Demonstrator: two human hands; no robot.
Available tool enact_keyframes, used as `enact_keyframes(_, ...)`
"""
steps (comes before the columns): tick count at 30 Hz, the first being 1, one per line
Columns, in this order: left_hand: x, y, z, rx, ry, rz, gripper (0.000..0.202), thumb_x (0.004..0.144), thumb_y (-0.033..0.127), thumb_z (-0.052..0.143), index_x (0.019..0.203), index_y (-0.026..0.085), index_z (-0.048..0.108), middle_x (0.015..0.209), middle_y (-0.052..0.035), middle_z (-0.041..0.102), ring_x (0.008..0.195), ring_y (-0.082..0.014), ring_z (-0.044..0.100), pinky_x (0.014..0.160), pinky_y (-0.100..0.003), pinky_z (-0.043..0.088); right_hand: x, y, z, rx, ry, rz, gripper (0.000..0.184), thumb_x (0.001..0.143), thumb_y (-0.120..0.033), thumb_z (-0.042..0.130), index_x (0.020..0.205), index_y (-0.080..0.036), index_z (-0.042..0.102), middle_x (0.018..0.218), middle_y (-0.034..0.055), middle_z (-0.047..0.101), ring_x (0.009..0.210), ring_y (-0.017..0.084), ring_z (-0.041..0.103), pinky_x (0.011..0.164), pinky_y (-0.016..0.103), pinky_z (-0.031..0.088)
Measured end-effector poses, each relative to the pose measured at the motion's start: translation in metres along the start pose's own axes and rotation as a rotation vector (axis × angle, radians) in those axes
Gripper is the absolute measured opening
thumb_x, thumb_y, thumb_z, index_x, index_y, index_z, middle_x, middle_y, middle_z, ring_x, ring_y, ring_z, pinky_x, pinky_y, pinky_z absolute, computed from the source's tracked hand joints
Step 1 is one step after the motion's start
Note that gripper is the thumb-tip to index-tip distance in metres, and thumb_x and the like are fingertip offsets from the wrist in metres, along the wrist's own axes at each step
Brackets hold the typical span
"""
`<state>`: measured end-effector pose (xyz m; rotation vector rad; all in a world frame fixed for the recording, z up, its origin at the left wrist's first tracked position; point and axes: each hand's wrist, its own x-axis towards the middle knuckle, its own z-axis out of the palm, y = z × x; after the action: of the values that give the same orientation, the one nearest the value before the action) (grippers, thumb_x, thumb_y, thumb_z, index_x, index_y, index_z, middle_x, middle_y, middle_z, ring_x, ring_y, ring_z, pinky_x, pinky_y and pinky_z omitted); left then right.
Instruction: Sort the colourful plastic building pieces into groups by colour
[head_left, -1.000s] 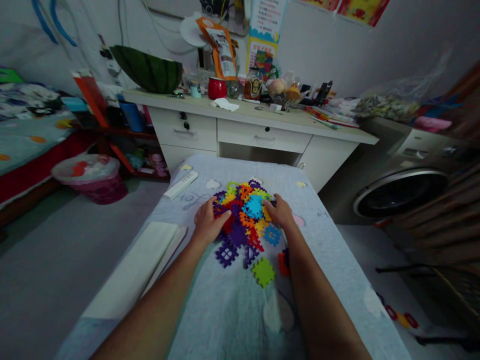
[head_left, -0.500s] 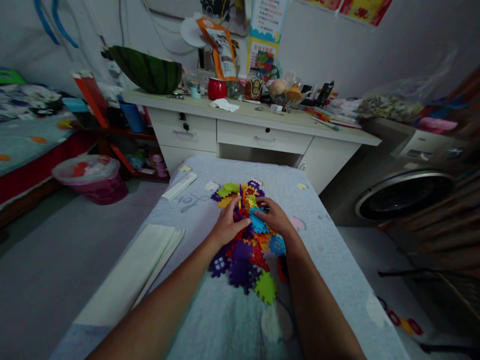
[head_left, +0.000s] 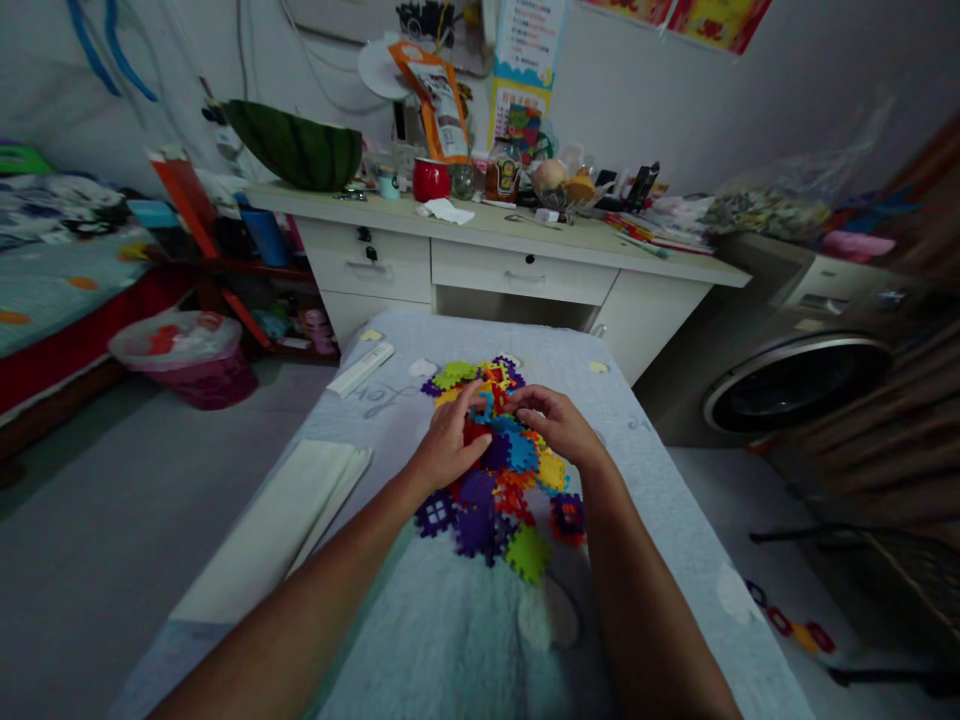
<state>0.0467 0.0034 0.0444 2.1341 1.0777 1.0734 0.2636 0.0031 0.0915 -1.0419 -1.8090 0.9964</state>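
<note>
A heap of flat, notched plastic building pieces [head_left: 504, 480] in purple, orange, blue, green and yellow lies on a light blue cloth-covered table [head_left: 450, 620]. My left hand [head_left: 444, 447] rests on the left of the heap, fingers curled and reaching into the top pieces. From the right, my right hand [head_left: 556, 424] meets it, fingers bent and pinching among the same top pieces. Which piece each hand grips is hidden in the cluster. A green piece [head_left: 527, 552] and a purple one [head_left: 436, 514] lie loose at the near edge.
A white folded sheet [head_left: 277, 525] and a white remote [head_left: 361, 369] lie on the table's left. Beyond stands a cluttered white desk [head_left: 495, 262] with half a watermelon [head_left: 294, 146] and a red mug [head_left: 431, 178]. A pink bin [head_left: 184, 355] stands left, a washing machine [head_left: 795, 380] right.
Both hands closed in from the sides of the heap to its top and met there. The pieces were pushed closer together and the loose near ones shifted.
</note>
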Motion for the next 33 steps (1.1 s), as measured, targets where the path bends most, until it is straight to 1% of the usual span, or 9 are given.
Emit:
enact_keyframes(3, -0.023, 0.005, -0.013, 0.142, -0.091, 0.006, 0.088, 0.078, 0.043, 0.067, 0.151, 0.024, 0.023, 0.147, -0.0150, 0.040, 0.136, -0.0329, 0.038, 0.113, -0.053, 0.029, -0.023, -0.005, -0.010, -0.204, 0.041, 0.037, 0.026, 0.087, -0.038, 0.059, 0.105, -0.021, 0.064, 0.107, 0.0068, 0.068, 0.104, 0.022, 0.063, 0.097, 0.041, 0.045)
enact_keyframes(6, -0.050, 0.006, -0.022, 0.250, -0.259, -0.049, 0.122, 0.056, 0.061, 0.080, 0.153, 0.025, 0.015, 0.155, -0.0178, 0.025, 0.143, -0.0413, 0.023, 0.114, -0.058, 0.023, -0.059, 0.001, -0.023, -0.461, 0.061, 0.105, 0.054, 0.082, -0.048, 0.065, 0.129, -0.023, 0.055, 0.133, 0.0116, 0.057, 0.125, 0.028, 0.052, 0.107, 0.048, 0.037)
enact_keyframes(9, -0.073, 0.003, -0.022, 0.349, -0.366, -0.143, 0.140, 0.042, 0.058, 0.087, 0.155, 0.027, 0.008, 0.160, -0.0189, 0.009, 0.145, -0.0471, 0.010, 0.114, -0.062, 0.019, -0.097, 0.018, -0.025, -0.655, -0.022, 0.235, 0.101, 0.064, -0.058, 0.078, 0.148, -0.023, 0.035, 0.151, 0.0176, 0.038, 0.140, 0.037, 0.033, 0.112, 0.057, 0.028)
enact_keyframes(13, -0.086, 0.002, -0.012, 0.403, -0.366, -0.168, 0.140, 0.042, 0.056, 0.087, 0.155, 0.027, 0.008, 0.160, -0.0181, 0.009, 0.145, -0.0481, 0.010, 0.114, -0.064, 0.017, -0.125, 0.038, -0.003, -0.736, -0.118, 0.367, 0.125, 0.054, -0.061, 0.082, 0.155, -0.023, 0.019, 0.156, 0.0204, 0.026, 0.144, 0.042, 0.022, 0.112, 0.062, 0.024)
enact_keyframes(19, -0.078, 0.005, 0.003, 0.387, -0.198, -0.067, 0.118, 0.055, 0.054, 0.082, 0.151, 0.025, 0.022, 0.152, -0.0156, 0.029, 0.136, -0.0407, 0.030, 0.111, -0.058, 0.029, -0.113, 0.038, 0.027, -0.636, -0.021, 0.220, 0.109, 0.063, -0.054, 0.080, 0.152, -0.020, 0.027, 0.150, 0.0204, 0.033, 0.140, 0.037, 0.031, 0.113, 0.055, 0.027)
enact_keyframes(23, -0.072, 0.005, 0.010, 0.350, -0.126, 0.015, 0.093, 0.068, 0.030, 0.073, 0.149, 0.024, 0.027, 0.146, -0.0134, 0.038, 0.131, -0.0339, 0.038, 0.110, -0.051, 0.035, -0.103, 0.034, 0.036, -0.553, 0.076, 0.125, 0.082, 0.073, -0.037, 0.074, 0.145, -0.021, 0.038, 0.141, 0.0158, 0.044, 0.133, 0.030, 0.041, 0.111, 0.049, 0.034)
enact_keyframes(28, -0.061, 0.005, 0.020, 0.321, -0.112, 0.042, 0.088, 0.066, 0.008, 0.063, 0.147, 0.022, 0.032, 0.144, -0.0129, 0.042, 0.133, -0.0307, 0.040, 0.112, -0.049, 0.035, -0.093, 0.034, 0.040, -0.479, 0.171, 0.081, 0.071, 0.071, -0.020, 0.070, 0.137, -0.022, 0.044, 0.133, 0.0119, 0.045, 0.128, 0.026, 0.044, 0.110, 0.045, 0.036)
enact_keyframes(30, -0.055, 0.007, 0.024, 0.282, -0.105, 0.044, 0.086, 0.066, 0.008, 0.065, 0.145, 0.022, 0.034, 0.143, -0.0125, 0.044, 0.132, -0.0300, 0.042, 0.113, -0.048, 0.036, -0.087, 0.033, 0.037, -0.445, 0.197, 0.072, 0.064, 0.071, -0.018, 0.068, 0.131, -0.022, 0.047, 0.129, 0.0106, 0.047, 0.124, 0.025, 0.047, 0.110, 0.045, 0.038)
enact_keyframes(33, -0.043, 0.011, 0.029, 0.190, -0.088, -0.004, 0.085, 0.068, 0.025, 0.075, 0.143, 0.021, 0.036, 0.141, -0.0133, 0.047, 0.131, -0.0315, 0.045, 0.111, -0.050, 0.037, -0.076, 0.032, 0.029, -0.404, 0.241, 0.082, 0.054, 0.072, -0.021, 0.067, 0.124, -0.021, 0.052, 0.122, 0.0094, 0.051, 0.117, 0.025, 0.051, 0.106, 0.045, 0.041)
